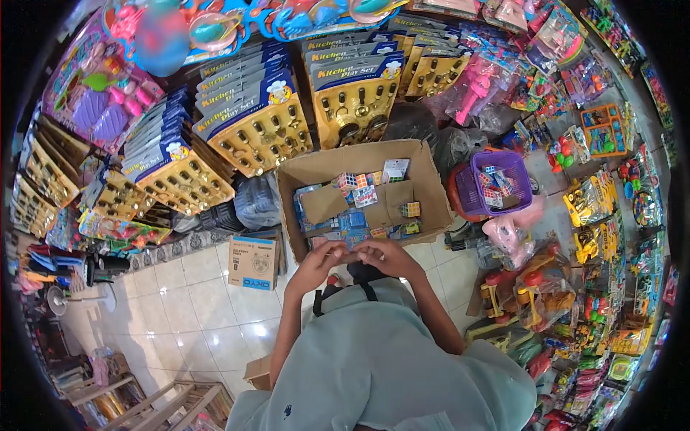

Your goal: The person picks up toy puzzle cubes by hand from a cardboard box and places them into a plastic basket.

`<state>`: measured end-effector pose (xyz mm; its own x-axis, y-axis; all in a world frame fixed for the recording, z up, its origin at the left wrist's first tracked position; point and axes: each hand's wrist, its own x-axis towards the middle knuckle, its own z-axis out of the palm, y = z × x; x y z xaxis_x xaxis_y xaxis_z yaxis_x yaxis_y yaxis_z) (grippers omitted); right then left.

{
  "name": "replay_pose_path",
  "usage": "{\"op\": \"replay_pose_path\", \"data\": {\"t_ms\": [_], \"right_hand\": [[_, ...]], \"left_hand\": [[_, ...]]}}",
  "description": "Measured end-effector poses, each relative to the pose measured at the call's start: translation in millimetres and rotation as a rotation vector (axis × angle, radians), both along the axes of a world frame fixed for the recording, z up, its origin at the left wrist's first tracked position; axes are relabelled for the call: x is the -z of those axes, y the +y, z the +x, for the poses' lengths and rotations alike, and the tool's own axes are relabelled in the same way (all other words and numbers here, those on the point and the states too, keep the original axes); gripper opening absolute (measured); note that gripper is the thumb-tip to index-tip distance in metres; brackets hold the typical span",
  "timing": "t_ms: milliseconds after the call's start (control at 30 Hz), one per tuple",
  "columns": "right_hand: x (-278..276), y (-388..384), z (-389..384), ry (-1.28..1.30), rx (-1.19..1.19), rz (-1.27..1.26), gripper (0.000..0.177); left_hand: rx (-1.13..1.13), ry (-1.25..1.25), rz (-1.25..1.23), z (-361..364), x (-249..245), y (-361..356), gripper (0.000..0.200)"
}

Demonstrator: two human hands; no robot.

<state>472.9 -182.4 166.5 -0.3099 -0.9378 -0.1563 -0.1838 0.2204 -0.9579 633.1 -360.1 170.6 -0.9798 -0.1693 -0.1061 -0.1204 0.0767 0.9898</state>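
Note:
My left hand (325, 260) and my right hand (384, 257) are close together at the near edge of an open cardboard box (295, 183). The fingers of both curl inward, with the fingertips near each other. Whatever lies between them, if anything, is too small to make out. Inside the box are puzzle cubes (346, 181), blue packets (351, 220), a white card pack (395, 169) and brown cardboard pieces (323, 204). Another cube (410, 209) lies at the box's right side.
A purple basket (528, 188) with cube packs stands right of the box. Kitchen play sets (356, 93) hang behind it. A small brown carton (252, 263) is on the tiled floor (208, 302) to the left. Bagged toys (593, 201) line the right.

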Motion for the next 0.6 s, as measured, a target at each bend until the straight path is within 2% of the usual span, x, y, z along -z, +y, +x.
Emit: {"op": "replay_pose_path", "data": {"t_ms": [67,133,167,267,333,400,467,533,600], "right_hand": [[-4,-17,-15,-0.075,0.044,-0.052,0.025],[-10,-35,-34,0.05,0.083,-0.125,0.025],[-12,-43,-45,0.241,0.06,-0.14,0.025],[-17,-64,-72,0.233,0.044,-0.147,0.027],[0,-77,-93,0.184,0.016,-0.146,0.028],[16,-90,-113,0.241,-0.044,-0.117,0.027],[27,-102,-129,0.243,-0.014,-0.101,0.027],[65,-120,-150,0.362,-0.107,-0.025,0.027],[65,-131,-153,0.407,-0.098,0.014,0.03]], "left_hand": [[-0.106,0.036,-0.021,-11,1,-11,0.031],[-0.117,-0.001,0.048,-19,12,-26,0.033],[-0.124,-0.07,0.064,-24,8,-32,0.036],[-0.138,-0.174,0.056,-41,2,-53,0.039],[-0.141,-0.162,-0.067,-54,17,-70,0.039],[-0.165,-0.149,-0.092,-71,33,-85,0.042],[-0.205,-0.151,-0.165,-90,67,-104,0.043],[-0.251,-0.135,-0.224,-107,100,-118,0.042],[-0.305,-0.311,-0.365,-120,120,-130,0.043]]}}
